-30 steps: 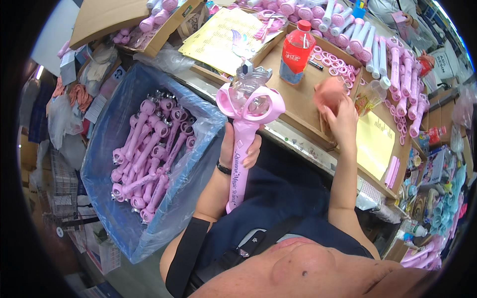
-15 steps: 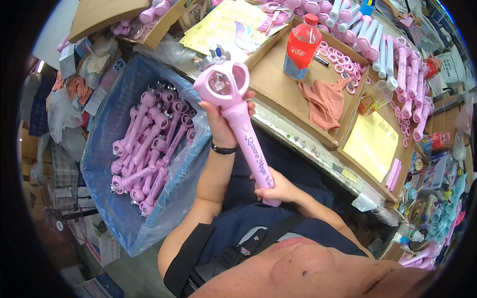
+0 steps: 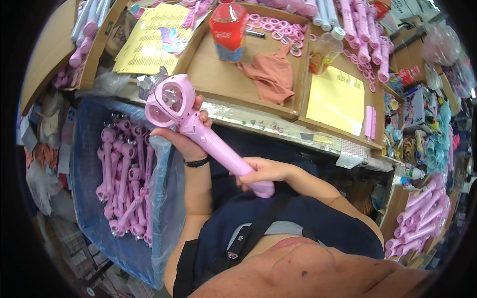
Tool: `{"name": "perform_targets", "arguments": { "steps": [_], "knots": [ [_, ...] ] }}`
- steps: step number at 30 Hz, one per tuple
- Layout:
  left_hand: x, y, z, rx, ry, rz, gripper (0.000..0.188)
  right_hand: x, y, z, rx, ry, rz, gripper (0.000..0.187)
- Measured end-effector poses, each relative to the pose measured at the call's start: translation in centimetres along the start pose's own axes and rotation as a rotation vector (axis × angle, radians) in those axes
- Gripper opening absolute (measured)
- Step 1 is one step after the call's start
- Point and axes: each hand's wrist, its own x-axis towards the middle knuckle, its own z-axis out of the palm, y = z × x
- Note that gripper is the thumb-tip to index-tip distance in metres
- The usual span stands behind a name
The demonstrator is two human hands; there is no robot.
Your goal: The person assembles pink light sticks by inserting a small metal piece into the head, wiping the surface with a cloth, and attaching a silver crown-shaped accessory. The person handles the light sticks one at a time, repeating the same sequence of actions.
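A pink toy wand (image 3: 218, 149) slants across in front of my body, its round windowed head up and to the left. A silver crown piece with a clear gem tops that head. My left hand (image 3: 186, 136) is wrapped around the neck just under the head, thumb in front and fingertips showing behind. Lower down, my right hand (image 3: 261, 171) grips the handle near its bottom end. The side of the handle facing up is plain pink. Left of my left forearm is a blue-lined bin (image 3: 166, 198) with several similar wands (image 3: 124, 179) piled inside.
On the bench ahead, a cardboard tray (image 3: 198, 74) holds a red-labelled bottle (image 3: 228, 32), an orange cloth (image 3: 271, 74) and pink rings (image 3: 283, 30). Yellow sheets (image 3: 335, 102) lie beside it. More pink wand parts (image 3: 420, 213) fill a box at the right.
The wand has turned about its length, so the printed lettering no longer shows. My view has swung right; the wand, still in both hands, sits further left and tilts more.
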Motion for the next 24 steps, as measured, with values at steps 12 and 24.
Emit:
{"name": "perform_targets", "arguments": {
  "steps": [12,24],
  "knots": [
    [-0.9,4.6,0.1,0.764,0.221,-0.050,0.093,-17.4,-7.1,-14.0,-0.939,1.221,0.201,0.039],
    [-2.5,3.5,-0.5,0.752,0.209,-0.181,0.092,-22.3,-5.3,-14.0,-1.101,1.162,0.411,0.050]
  ]
}}
